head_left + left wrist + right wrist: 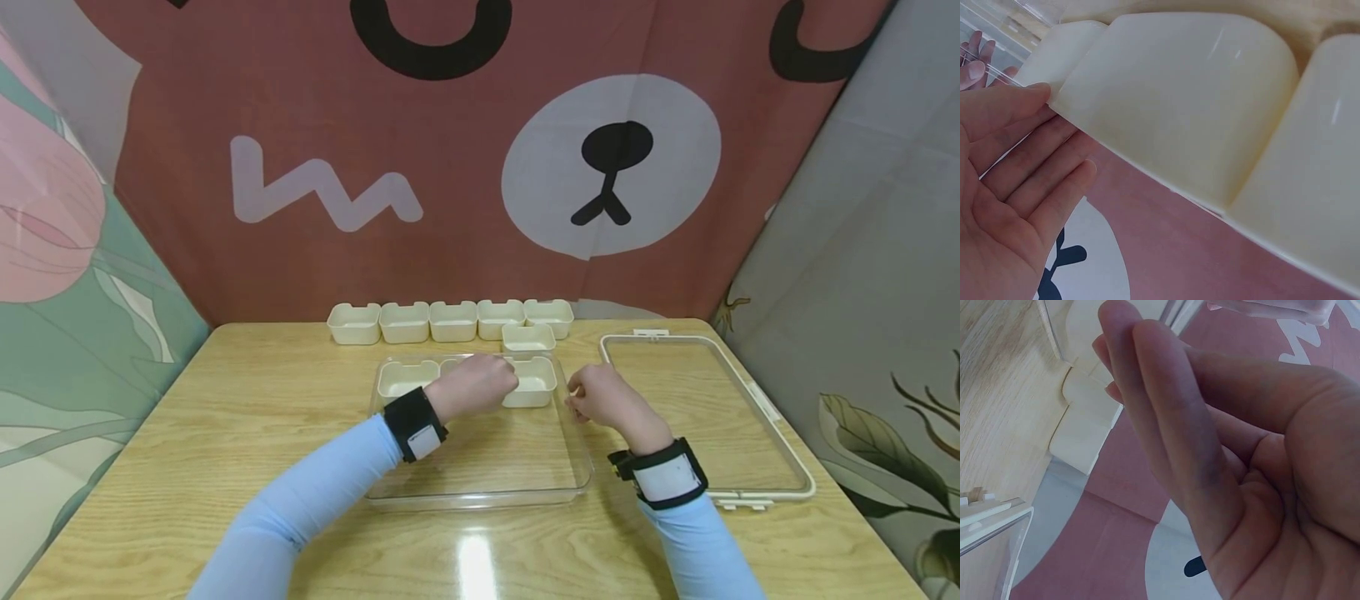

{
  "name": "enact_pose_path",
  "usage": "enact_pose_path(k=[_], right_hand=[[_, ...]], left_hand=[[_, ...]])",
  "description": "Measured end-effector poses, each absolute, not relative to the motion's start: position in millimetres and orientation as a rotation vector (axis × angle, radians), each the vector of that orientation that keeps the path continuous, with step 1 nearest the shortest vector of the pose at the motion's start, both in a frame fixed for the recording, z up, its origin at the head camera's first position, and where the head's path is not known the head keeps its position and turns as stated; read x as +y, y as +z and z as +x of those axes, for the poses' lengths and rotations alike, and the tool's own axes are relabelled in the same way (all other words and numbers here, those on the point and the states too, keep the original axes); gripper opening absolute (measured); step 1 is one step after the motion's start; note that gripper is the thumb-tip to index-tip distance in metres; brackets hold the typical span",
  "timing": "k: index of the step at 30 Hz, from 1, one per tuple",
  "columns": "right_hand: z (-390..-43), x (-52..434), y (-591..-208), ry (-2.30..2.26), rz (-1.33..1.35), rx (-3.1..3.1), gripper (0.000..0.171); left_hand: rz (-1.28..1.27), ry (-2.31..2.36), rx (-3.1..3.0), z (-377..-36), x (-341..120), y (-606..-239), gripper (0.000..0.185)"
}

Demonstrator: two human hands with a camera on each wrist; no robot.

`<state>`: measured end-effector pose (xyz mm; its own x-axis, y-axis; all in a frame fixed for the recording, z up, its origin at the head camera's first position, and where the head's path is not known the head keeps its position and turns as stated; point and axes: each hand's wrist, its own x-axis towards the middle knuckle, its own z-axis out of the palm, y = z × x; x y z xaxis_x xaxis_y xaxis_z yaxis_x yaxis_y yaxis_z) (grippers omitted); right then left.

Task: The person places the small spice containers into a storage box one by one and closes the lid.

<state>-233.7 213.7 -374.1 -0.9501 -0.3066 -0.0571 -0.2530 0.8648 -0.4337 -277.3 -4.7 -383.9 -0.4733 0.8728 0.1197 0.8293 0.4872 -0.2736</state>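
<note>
At the centre of the head frame, I have the right-hand cream cup [534, 387] inside the clear box [480, 502]; the left hand [477, 386] sets its thumb at a cup rim, fingers extended past it, and I cannot tell whether they pinch. The right hand [609, 402], loosely curled and unloaded, is at the box's right edge, with bare tabletop [285, 392] at left and the framed lid [767, 406] at right.

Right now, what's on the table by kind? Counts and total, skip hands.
Cream bins: 9 (3 inside the clear tray, one partly hidden; 6 behind it)
Clear tray: 1
White-rimmed clear panel: 1
Total: 11
</note>
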Motion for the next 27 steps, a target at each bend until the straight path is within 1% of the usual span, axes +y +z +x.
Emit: enact_pose_path(k=[12, 27], right_hand=[[-234.3, 214.1, -373.5, -0.667, -0.413, 2.905, 0.024], [-233.5, 213.6, -374.8, -0.66, -0.43, 2.904, 0.021]], left_hand=[[-1.443, 0.243, -2.517, -278.7, -3.7, -383.0, 0.019], [-1.452, 0.247, -2.548, -277.5, -4.6, -382.8, 0.018]])
